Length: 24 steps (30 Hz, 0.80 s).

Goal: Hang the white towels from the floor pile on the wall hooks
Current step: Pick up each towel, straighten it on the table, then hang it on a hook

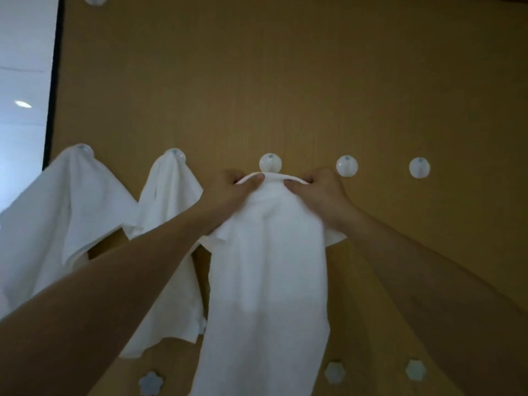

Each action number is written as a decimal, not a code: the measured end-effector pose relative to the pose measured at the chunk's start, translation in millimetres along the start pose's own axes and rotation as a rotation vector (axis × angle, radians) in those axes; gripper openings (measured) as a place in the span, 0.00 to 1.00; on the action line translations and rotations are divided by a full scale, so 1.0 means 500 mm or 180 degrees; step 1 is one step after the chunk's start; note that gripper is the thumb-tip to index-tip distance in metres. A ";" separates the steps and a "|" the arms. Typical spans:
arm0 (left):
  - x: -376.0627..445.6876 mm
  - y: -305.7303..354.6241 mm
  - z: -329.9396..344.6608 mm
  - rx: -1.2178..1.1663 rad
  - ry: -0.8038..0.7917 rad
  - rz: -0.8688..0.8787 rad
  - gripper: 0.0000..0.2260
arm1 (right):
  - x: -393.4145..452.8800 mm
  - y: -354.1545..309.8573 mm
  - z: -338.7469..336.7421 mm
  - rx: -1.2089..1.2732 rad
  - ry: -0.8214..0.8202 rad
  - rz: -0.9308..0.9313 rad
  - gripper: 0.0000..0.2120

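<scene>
Nearest camera, both forearms reaching up toward wall. Left hand (237,185) and right hand (317,190) pinching top edge of white towel (268,267) — span stretching level between thumbs, body hanging long below. Third hook (270,162) sitting just above edge, centred between hands — neither nearer. Beyond, two hung towels (85,201) draping at left.

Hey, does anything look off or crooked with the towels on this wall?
Nothing damaged. The two hung towels drape unevenly, corners at different heights. The third towel is not hooked yet: left hand and right hand pinch its top edge just below the middle hook.
</scene>
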State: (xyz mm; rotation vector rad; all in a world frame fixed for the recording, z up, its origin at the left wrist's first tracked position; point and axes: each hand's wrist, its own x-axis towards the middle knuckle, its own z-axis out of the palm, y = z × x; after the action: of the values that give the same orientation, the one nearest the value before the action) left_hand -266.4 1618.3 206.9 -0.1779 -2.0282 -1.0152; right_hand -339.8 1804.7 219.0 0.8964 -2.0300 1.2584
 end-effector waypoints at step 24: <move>0.124 -0.050 0.122 -0.0101 0.0661 0.0544 0.11 | 0.119 0.072 0.127 -0.0286 0.0614 -0.0925 0.16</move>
State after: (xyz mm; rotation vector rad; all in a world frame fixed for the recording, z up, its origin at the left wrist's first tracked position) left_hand -355.3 1631.6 218.4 -0.2481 -1.7779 -0.9195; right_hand -412.1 1744.3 220.8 0.9489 -1.7207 1.0433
